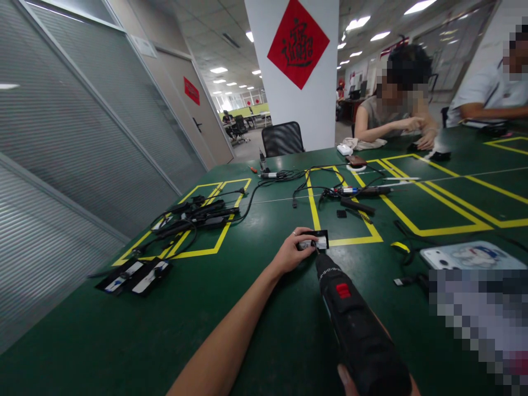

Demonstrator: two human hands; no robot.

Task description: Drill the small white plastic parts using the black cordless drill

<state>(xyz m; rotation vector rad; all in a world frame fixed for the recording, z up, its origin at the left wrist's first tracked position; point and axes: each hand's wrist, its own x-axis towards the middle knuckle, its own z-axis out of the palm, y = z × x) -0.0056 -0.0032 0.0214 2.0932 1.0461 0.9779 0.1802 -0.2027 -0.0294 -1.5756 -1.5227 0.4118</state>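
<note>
My left hand (293, 252) reaches forward over the green table, fingers bent and pressed on a small flat black piece (324, 235) with a white patch, holding it against the tabletop. My right hand (348, 379) is mostly hidden under the black cordless drill (358, 324) it is wrapped around. This drill has a red switch on top and a numbered collar. Its bit meets the black piece close to my left fingertips; whether a screw sits there, I cannot make out. Two similar black pieces with white labels (150, 276) lie at the left.
A tangle of black cables and adapters (202, 214) lies left, inside yellow tape. More cables and a pen-like tool (350, 191) lie ahead. A phone (474, 256) is at the right. Across the table sits a person (396, 110); another person (482, 93) sits further right.
</note>
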